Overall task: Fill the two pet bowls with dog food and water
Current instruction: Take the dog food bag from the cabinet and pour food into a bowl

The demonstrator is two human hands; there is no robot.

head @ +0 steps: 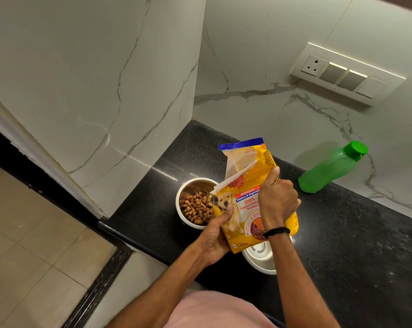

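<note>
Two bare hands hold a yellow dog food bag [245, 204] above a black countertop [342, 233]. Nearest, just below the right wrist and partly hidden by the bag's bottom corner, sits an empty steel bowl [254, 266]. The left hand [214, 235] grasps the bag's lower left edge, thumb pressed on the printed dog and fingers behind. The right hand [277, 204] wraps round the bag's right side, thumb pointing up, with a black band [277, 232] on its wrist. The bag's torn top is open. Just left of the left thumb, a second steel bowl [195, 185] holds brown kibble [196, 207]. Well right of the right hand, a green bottle [330, 169] stands by the marble wall. Farthest is a switch panel [347, 73].
</note>
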